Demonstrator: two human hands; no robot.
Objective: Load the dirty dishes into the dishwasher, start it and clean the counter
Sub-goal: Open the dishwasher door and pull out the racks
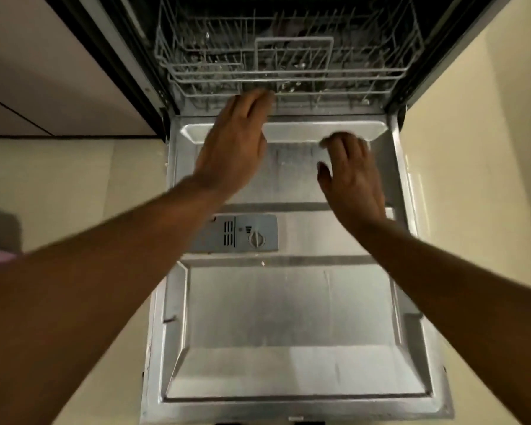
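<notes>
Both hands — left hand [235,142], right hand [351,176] — near lower rack [288,78]; no legible writing.

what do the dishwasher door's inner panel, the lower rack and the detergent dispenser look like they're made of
Inner door panel: likely stainless steel, dull brushed grey with soft reflections and pressed ridges.
Lower rack: probably metal wire with a pale grey-white coating, seen as thin gridded rods and tines.
Detergent dispenser: looks like matte grey moulded plastic, with vent slots and a round knob.

Dull brushed-metal dishwasher door [288,317], coated wire rack [288,78].
</notes>
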